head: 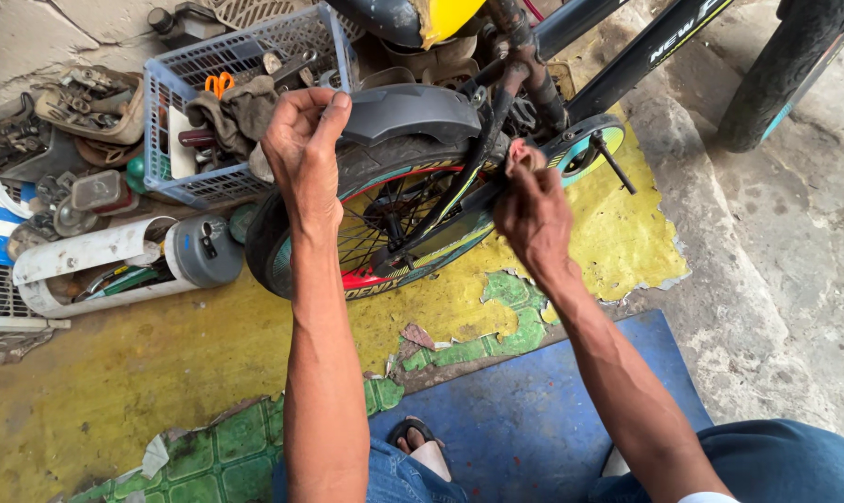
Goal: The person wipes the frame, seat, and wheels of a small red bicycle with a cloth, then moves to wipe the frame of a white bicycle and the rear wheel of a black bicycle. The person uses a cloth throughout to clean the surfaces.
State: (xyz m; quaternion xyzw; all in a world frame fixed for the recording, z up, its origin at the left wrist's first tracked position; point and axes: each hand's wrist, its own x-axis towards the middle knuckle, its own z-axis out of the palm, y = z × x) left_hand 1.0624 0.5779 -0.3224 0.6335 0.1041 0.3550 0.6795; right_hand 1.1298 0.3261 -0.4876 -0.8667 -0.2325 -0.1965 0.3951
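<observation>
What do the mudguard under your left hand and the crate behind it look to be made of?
Mudguard: probably moulded plastic, matte dark grey, smoothly curved, dusty. Crate: plastic, pale blue-grey, with moulded lattice walls. The left hand rests on the mudguard's edge.

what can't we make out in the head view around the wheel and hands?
- Right hand: whatever its fingertips pinch near the frame is hidden by the hand itself.
- Left hand: rests on the black mudguard; the fingertips curl out of sight.
- Rear wheel: hub hidden behind frame tubes and forearm.
- Basket: contents jumbled, too small to sort.
- Front tyre: cut off by the top edge.
</observation>
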